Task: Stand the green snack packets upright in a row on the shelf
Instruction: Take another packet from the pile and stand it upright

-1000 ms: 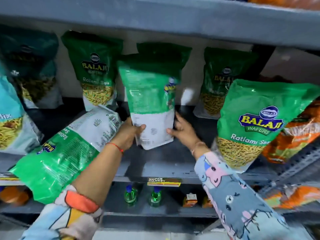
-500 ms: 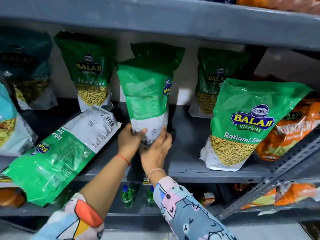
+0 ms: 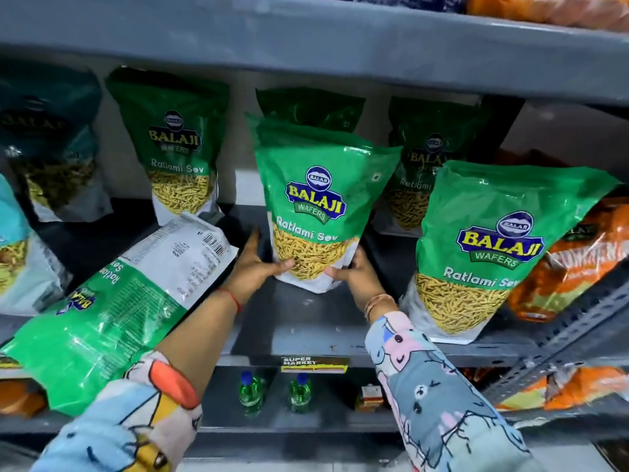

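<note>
Half a second earlier the held packet (image 3: 318, 206) had shown its narrow edge and white back to the camera; it had since been turned so that its printed front faced outward. It stood upright in the middle of the grey shelf (image 3: 306, 328), its white base resting on the board or just above it; which one could not be told. The left hand (image 3: 258, 264) gripped the lower left corner, thumb across the front and fingers behind. The right hand (image 3: 354, 270) clasped the lower right corner the same way, so both hands were closed on the packet.

Directly behind it stood another green packet (image 3: 309, 105), only its dark top showing. A back-row packet (image 3: 177, 151) stood upright to the left against the rear wall, and another (image 3: 422, 158) stood to the right, partly hidden. Nearer the front on the right, a bright green packet (image 3: 493, 247) stood upright, leaning slightly, close to the shelf's edge. On the left, one green packet (image 3: 112, 308) lay tilted with its back up, its barcode showing and its lower end hanging over the front edge.

Teal packets (image 3: 44, 148) filled the far left and an orange packet (image 3: 575, 264) sat at the far right. Below the yellow label (image 3: 315, 364) on the shelf's lip, two small green bottles (image 3: 250, 391) stood on the lower shelf.
</note>
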Motion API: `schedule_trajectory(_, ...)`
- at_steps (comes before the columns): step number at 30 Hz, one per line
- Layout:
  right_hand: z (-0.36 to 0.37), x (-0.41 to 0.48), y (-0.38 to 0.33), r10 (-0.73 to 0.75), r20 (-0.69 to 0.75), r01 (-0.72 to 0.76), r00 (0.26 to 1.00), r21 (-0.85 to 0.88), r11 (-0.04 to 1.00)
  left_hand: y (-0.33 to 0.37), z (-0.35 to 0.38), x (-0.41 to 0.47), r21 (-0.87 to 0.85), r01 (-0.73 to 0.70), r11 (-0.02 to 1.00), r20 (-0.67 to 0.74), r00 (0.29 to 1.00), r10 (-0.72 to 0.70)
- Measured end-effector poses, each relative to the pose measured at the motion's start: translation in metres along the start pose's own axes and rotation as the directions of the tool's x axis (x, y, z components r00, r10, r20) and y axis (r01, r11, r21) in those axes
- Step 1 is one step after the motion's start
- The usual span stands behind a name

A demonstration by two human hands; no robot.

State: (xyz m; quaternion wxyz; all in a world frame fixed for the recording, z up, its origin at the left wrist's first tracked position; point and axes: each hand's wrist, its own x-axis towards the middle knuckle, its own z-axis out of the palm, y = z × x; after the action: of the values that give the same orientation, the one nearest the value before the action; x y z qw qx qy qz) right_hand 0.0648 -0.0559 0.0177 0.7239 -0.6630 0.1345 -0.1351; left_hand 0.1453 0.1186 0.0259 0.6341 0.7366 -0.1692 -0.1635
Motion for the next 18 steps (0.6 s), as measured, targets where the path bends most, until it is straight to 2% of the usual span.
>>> schedule_trajectory(5, -0.014, 0.02, 0.0, 0.053, 0.086, -0.042, 0.995, -0.124, 0.991, 0.001, -0.004, 0.009, -0.108, 0.036, 0.993, 0.169, 0.986, -0.018)
schedule_trajectory(11, -0.017, 0.016, 0.015, 0.09, 0.119, -0.066, 0.989, -0.19, 0.98, -0.003, -0.003, 0.004, -0.042, 0.092, 0.995, 0.098, 0.991, -0.087)
schedule_trajectory(18, -0.014, -0.015, 0.012, 0.056, 0.033, -0.047, 0.998, -0.218, 0.975, -0.001, 0.003, -0.022, -0.02, 0.096, 0.995, 0.143, 0.985, -0.092)
